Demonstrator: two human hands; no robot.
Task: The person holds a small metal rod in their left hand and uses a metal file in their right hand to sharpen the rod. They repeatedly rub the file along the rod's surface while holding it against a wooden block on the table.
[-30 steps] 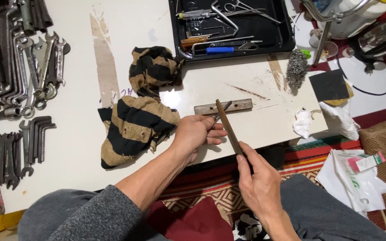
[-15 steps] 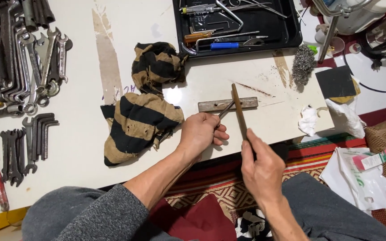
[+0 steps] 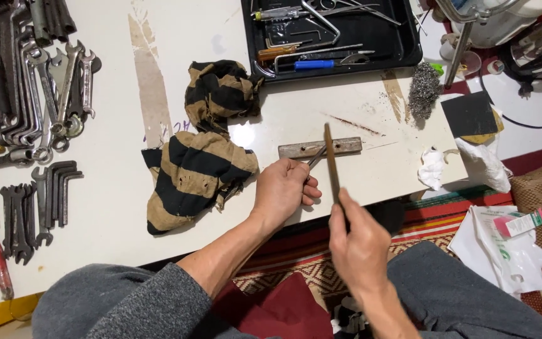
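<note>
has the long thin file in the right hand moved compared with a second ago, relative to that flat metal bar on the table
Yes. The file was tilted with its tip left of the bar's middle; now it stands nearly upright, crossing the bar further right.

Lighting: bright, even, from overhead. White tabletop (image 3: 158,207) well lit, with a small glare patch just beside the striped rag (image 3: 199,169). Shadows: soft and short under the rag and beneath the left hand (image 3: 281,191). Black tray (image 3: 409,37) shows faint sheen on its rim. Sharpness: centre crisp; right hand (image 3: 359,248) slightly motion-blurred. Edges: mild wide-angle bending at the corners; floor area dimmer.
</note>
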